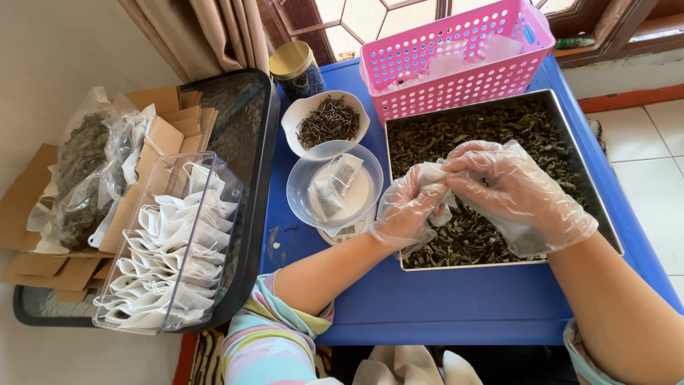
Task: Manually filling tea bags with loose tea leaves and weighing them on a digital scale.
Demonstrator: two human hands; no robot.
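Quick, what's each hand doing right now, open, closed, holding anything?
Left hand: closed on a white tea bag over the tray of dried leaves.
Right hand: fingers pinched on the same bag.

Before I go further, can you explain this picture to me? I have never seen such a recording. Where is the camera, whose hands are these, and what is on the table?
There is one picture, taken by a camera on a person's head, looking down at their own two hands. No machine is here. Both hands wear thin clear gloves. The left hand and the right hand together hold a small white bag over a metal tray of dark dried leaves. The tray stands on a blue table. Left of it, a clear bowl with two filled bags sits on a small scale. Behind that are a white bowl of dark twigs, a gold-lidded jar and a pink basket. At far left, a clear box holds empty white bags, beside cardboard pieces.
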